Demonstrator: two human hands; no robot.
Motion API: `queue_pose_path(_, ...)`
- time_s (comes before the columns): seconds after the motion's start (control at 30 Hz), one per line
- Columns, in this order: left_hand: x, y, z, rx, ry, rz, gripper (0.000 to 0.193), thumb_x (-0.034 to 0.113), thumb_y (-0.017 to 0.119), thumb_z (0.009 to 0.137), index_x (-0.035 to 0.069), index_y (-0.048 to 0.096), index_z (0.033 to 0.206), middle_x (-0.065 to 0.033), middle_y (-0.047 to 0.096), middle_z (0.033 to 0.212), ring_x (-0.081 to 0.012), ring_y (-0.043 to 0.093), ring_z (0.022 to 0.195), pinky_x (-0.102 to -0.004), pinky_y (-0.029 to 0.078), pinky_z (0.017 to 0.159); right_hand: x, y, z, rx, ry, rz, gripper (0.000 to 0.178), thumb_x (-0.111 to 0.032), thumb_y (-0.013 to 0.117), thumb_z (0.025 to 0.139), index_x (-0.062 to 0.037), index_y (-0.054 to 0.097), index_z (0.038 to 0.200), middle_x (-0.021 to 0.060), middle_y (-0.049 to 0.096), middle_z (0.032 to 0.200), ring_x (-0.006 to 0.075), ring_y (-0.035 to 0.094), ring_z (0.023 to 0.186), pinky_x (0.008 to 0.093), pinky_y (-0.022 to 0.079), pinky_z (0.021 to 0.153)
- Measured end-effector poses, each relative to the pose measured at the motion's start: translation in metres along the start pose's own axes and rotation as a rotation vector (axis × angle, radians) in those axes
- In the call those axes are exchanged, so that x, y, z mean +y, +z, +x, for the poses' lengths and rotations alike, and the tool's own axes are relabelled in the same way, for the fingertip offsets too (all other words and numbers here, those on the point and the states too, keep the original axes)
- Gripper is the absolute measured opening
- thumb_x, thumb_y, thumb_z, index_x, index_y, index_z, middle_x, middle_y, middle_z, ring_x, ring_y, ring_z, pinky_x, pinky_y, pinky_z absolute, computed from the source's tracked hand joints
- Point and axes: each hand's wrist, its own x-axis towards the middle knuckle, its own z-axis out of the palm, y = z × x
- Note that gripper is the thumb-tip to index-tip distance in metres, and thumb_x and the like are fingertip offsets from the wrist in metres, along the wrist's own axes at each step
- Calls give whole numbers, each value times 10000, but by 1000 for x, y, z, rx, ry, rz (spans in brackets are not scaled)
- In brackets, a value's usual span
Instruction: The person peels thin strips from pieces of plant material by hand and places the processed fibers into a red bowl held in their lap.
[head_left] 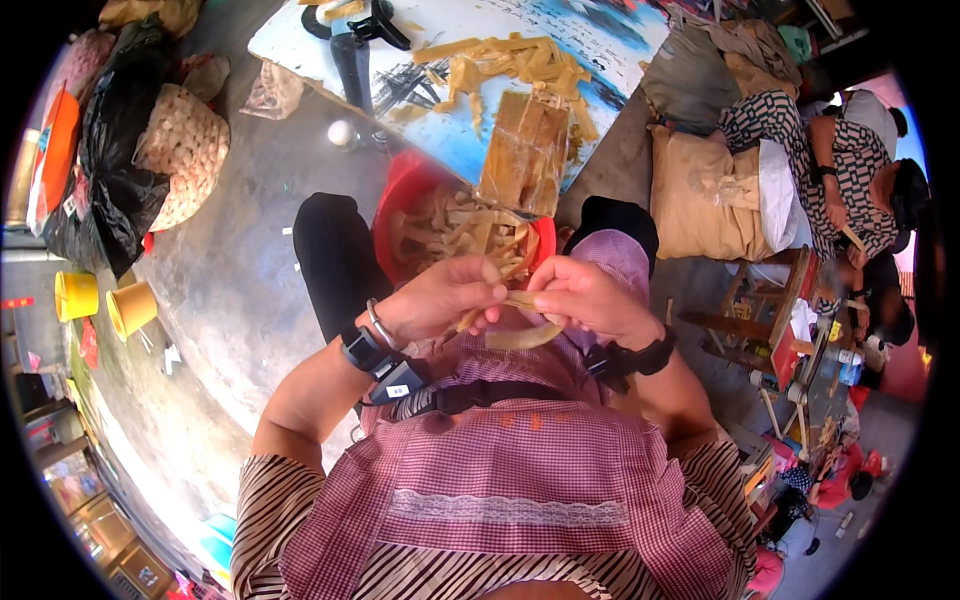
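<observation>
Above my lap, my left hand [445, 298] and my right hand [595, 300] are close together, thumbs and fingers pinched on a pale tan flexible strip [522, 299]. A curved end of tan strip [525, 339] hangs below my right fingers. Just beyond my hands, between my knees, a red basin [384, 228] holds many similar strips [460, 222]. Part of its contents is hidden by my hands and by a brown flat block [527, 145], wrapped in clear film, at the table corner. Yellowish strips [505, 64] lie heaped behind the block.
The low table [430, 130] has a blue and white printed top; a black-handled tool [350, 65] lies at its left. Yellow buckets [132, 308] and a black bag [115, 150] stand left. Right are a tan sack [700, 195], a wooden stool [770, 320] and other people [865, 180].
</observation>
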Motion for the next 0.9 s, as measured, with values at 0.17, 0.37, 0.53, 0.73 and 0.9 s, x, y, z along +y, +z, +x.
queue_pose_path(0.17, 12, 5, -7, 128, 191, 347, 145, 27, 558, 903, 32, 501, 1037, -42, 597, 888, -95, 590, 835, -231, 493, 737, -10, -3, -4, 172, -90, -152, 154, -116, 545, 913, -45, 537, 1049, -35, 545, 678, 17, 457, 559, 159, 344, 509)
queue_pose_path(0.37, 5, 15, -12, 274, 348, 519, 116, 7, 537, 909, 32, 491, 1013, -20, 570, 868, -84, 559, 792, -229, 471, 731, 10, -7, 1, 220, -75, -114, 119, -113, 575, 904, -10, 609, 954, -44, 528, 688, 14, 450, 584, 166, 342, 511)
queue_pose_path(0.53, 8, 28, -24, 14, 431, 199, 105, 82, 543, 932, 38, 499, 1017, -24, 585, 878, -81, 545, 754, -216, 448, 693, -1, -22, -10, 134, -39, -21, 107, -119, 601, 883, -20, 631, 913, -63, 490, 617, 5, 387, 524, 169, 291, 476)
queue_pose_path(0.73, 13, 5, -11, 103, 212, 505, 251, 219, 588, 925, 26, 499, 1059, -26, 604, 906, -88, 578, 802, -224, 467, 729, -1, -6, 3, 43, 23, -54, 127, -143, 609, 887, -18, 631, 877, -58, 501, 637, 17, 416, 548, 183, 333, 496)
queue_pose_path(0.9, 5, 10, -7, 16, 294, 485, 106, 77, 612, 895, 37, 527, 943, 2, 593, 818, -42, 553, 706, -185, 462, 626, 7, 1, 6, -16, -48, -163, 149, -156, 595, 901, -11, 621, 920, -48, 544, 683, 32, 451, 575, 187, 362, 507)
